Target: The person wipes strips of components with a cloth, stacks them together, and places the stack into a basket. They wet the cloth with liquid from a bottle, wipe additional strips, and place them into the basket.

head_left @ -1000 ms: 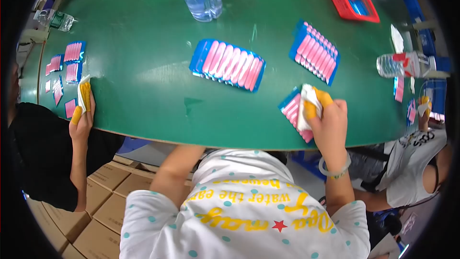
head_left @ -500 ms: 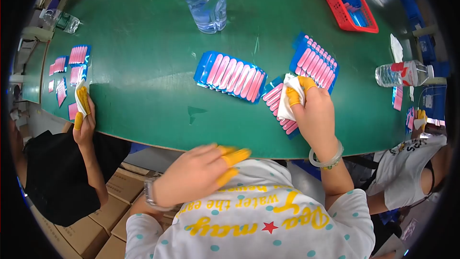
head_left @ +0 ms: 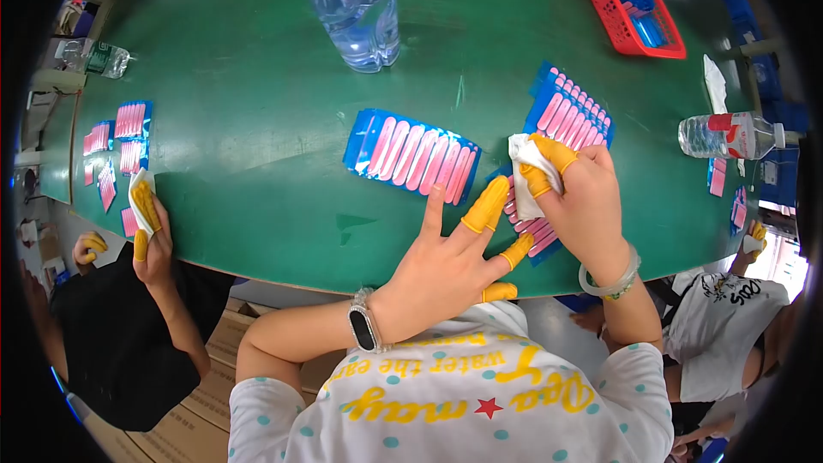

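R hand (head_left: 583, 206) has its fingers clenched round a white cloth (head_left: 525, 163), pressing it onto a blue card (head_left: 525, 219) of pink strips near the tabletop's (head_left: 257, 120) near edge, right of middle — the pinch looks meant to keep the cloth bunched into a small pad for rubbing the strips. Thumb and forefinger wear yellow cots (head_left: 549, 167), prob. to keep bare skin off the parts.

L hand (head_left: 446, 266) lies open, fingers released and spread, grasping nothing; its cot-tipped fingertips (head_left: 487, 204) touch the card's left end, seemingly to pin it flat so it doesn't slide under the cloth. A watch (head_left: 364, 330) sits on that wrist.

Two more cards lie fanned in rows: one (head_left: 413, 154) just left of the held card, mid-tabletop; another (head_left: 573, 111) just behind the R hand, touching or nearly overlapping the card — can't tell which. Laid out flat and close, so each is within easy reach.

Far edge: a water bottle (head_left: 356, 9) w/ red label, upright; a red basket (head_left: 626, 4) at the far right corner; a second bottle (head_left: 729, 135) lying on its side at the right edge.

At the left edge a co-worker's hand (head_left: 147, 223), also in cots, holds a cloth beside small pink cards (head_left: 120, 133).
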A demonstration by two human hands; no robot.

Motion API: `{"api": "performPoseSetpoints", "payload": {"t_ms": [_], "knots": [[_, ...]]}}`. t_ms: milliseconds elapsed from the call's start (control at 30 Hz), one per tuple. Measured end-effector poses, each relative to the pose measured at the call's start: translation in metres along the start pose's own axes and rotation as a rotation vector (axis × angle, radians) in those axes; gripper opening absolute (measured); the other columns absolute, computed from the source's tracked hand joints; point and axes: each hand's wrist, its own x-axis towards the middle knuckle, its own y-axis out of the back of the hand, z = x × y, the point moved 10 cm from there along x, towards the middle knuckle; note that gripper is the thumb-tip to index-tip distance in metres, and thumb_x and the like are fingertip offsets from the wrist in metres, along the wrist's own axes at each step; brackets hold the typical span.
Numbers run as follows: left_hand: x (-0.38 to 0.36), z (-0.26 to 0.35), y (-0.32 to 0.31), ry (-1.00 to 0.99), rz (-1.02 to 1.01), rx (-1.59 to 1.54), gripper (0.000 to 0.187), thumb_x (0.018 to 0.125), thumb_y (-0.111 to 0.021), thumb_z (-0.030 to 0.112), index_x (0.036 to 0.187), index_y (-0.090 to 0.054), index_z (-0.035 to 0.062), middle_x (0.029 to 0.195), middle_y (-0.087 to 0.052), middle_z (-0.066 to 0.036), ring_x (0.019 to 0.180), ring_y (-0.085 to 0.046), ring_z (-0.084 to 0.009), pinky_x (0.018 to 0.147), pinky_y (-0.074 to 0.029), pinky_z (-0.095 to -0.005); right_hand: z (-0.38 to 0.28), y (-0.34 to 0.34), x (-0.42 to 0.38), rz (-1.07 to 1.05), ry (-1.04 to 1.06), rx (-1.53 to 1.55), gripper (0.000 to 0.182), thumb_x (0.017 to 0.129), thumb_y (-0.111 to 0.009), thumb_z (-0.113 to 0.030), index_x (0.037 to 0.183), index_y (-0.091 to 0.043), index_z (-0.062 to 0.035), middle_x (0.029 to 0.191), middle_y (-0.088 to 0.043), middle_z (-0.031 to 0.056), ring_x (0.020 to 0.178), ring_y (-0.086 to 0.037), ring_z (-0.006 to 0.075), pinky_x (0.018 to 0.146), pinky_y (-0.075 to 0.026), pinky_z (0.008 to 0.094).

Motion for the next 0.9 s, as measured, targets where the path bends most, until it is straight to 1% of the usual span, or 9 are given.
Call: {"api": "performPoseSetpoints", "payload": {"t_ms": [167,200,233,300,400,567,767,833,900], "knots": [[0.005,-0.007,-0.001,0.12,-0.002,-0.064,0.052,0.084,-0.055,0.061,0.126,-0.063,0.032,0.14,-0.043,-0.036,0.144,-0.031,-0.0383,0.105,-0.006,-0.08,0.006,0.0,-0.009,0.033,-0.017,0.003,0.036,0.078,-0.074,-0.016,0.112,-0.069,-0.0042,0.072,-0.064,0.0074,0.067,-0.058,0.0219,0.08,-0.042,0.0353],[0.007,-0.004,0.005,0.098,0.044,-0.045,0.052,0.082,-0.058,0.06,0.124,-0.065,0.029,0.14,-0.043,-0.037,0.142,-0.034,-0.0407,0.112,-0.013,-0.0696,0.002,0.0,-0.009,0.065,0.021,0.001,0.037,0.078,-0.075,-0.017,0.112,-0.069,-0.0045,0.071,-0.064,0.0071,0.067,-0.058,0.0214,0.08,-0.042,0.0353],[0.008,-0.005,0.003,0.093,0.042,-0.042,0.052,0.082,-0.058,0.06,0.124,-0.065,0.029,0.14,-0.043,-0.037,0.142,-0.034,-0.0407,0.112,-0.013,-0.0696,0.002,-0.002,-0.01,0.07,0.017,0.001,0.037,0.078,-0.075,-0.017,0.112,-0.069,-0.0045,0.071,-0.064,0.0071,0.067,-0.058,0.0214,0.08,-0.042,0.0353],[0.009,-0.002,-0.001,0.077,0.045,-0.113,0.052,0.079,-0.063,0.058,0.12,-0.067,0.0249,0.134,-0.049,-0.036,0.137,-0.04,-0.0427,0.116,-0.022,-0.0568,0.001,-0.003,-0.009,0.086,0.019,-0.031,0.038,0.077,-0.076,-0.018,0.112,-0.069,-0.0045,0.071,-0.064,0.0071,0.067,-0.058,0.0214,0.08,-0.042,0.0355],[0.013,0.002,0.002,0.025,0.072,-0.082,0.051,0.077,-0.067,0.054,0.116,-0.068,0.0215,0.124,-0.056,-0.032,0.13,-0.047,-0.0434,0.115,-0.028,-0.0505,-0.001,-0.005,-0.009,0.122,0.037,-0.081,0.038,0.077,-0.076,-0.018,0.112,-0.069,-0.0037,0.071,-0.063,0.0073,0.068,-0.059,0.0217,0.08,-0.042,0.0358],[0.014,0.009,-0.004,0.036,-0.004,-0.056,0.052,0.075,-0.068,0.052,0.116,-0.068,0.0212,0.112,-0.059,-0.031,0.125,-0.05,-0.0434,0.114,-0.03,-0.0549,-0.005,-0.014,-0.016,-0.007,0.033,-0.003,0.037,0.075,-0.076,-0.017,0.11,-0.07,-0.005,0.072,-0.063,0.0072,0.071,-0.059,0.0225,0.081,-0.042,0.0366],[0.018,0.011,0.006,0.054,0.057,-0.082,0.059,0.076,-0.066,0.056,0.123,-0.065,0.0205,0.122,-0.054,-0.035,0.129,-0.044,-0.0489,0.114,-0.031,-0.0536,0.004,0.001,-0.013,0.114,0.058,-0.185,0.029,0.073,-0.075,-0.017,0.098,-0.07,-0.0021,0.073,-0.063,0.0064,0.068,-0.06,0.0235,0.081,-0.044,0.0364],[0.018,0.012,-0.001,0.055,-0.038,-0.028,0.064,0.075,-0.066,0.058,0.128,-0.063,0.0218,0.129,-0.049,-0.038,0.131,-0.042,-0.0496,0.115,-0.031,-0.0522,-0.023,-0.009,-0.027,0.074,0.222,-0.028,0.02,0.071,-0.076,-0.016,0.083,-0.065,-0.0034,0.071,-0.062,0.0075,0.07,-0.061,0.023,0.08,-0.045,0.0367],[0.018,0.014,-0.003,0.039,-0.06,0.009,0.067,0.075,-0.066,0.06,0.131,-0.061,0.0236,0.13,-0.048,-0.038,0.132,-0.04,-0.0494,0.115,-0.031,-0.0522,-0.011,-0.014,-0.025,0.011,0.15,-0.043,0.021,0.068,-0.075,-0.015,0.082,-0.065,-0.0039,0.073,-0.064,0.0076,0.07,-0.062,0.0213,0.08,-0.045,0.0371]]}}
